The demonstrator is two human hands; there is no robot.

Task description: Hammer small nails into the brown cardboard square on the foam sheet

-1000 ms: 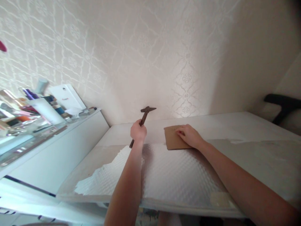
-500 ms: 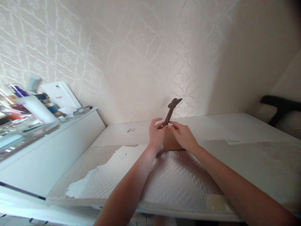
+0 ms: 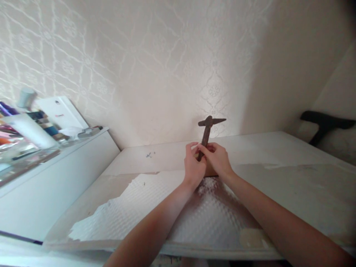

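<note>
One quilted white sheet (image 3: 125,207) lay on the counter (image 3: 300,196). Farther in, one brown board (image 3: 210,170) showed, partly hidden; over it, the left hand (image 3: 194,165) curled around one head-up hammer (image 3: 206,135), the right hand (image 3: 219,157) pinching it too. Beyond rose the patterned wall (image 3: 161,92).

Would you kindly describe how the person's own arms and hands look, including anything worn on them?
The left forearm and right forearm are bare where they show, tapering to the wrists, with no sleeve, watch or bracelet visible. The left hand and right hand are ungloved. The picture is too soft to tell fine details such as nails.
</note>
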